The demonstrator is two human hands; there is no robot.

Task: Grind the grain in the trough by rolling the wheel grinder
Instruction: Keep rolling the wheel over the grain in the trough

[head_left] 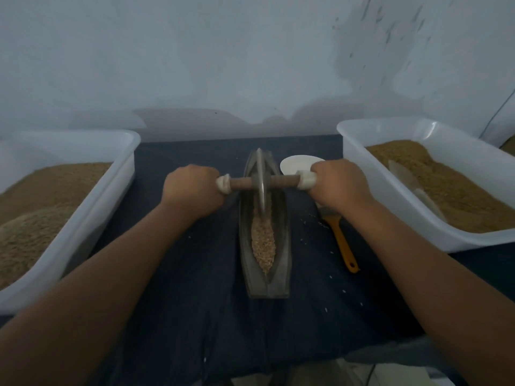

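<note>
Lengthwise, trough (264, 246) points away; wheel grinder (261, 182) axle crosses it.

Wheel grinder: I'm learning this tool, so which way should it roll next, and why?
Probably roll it back toward the person. The wheel stands in the far half of the trough, while most grain lies nearer, looking coarse. The left hand and right hand grip the axle ends, so an even pull should carry it over that grain.

- We see the trough (282, 246) between the left tub (92, 207) and the right tub (390, 196).
- The wheel grinder (260, 174) stands in its far half.
- A brush (342, 240) lies just right.
</note>
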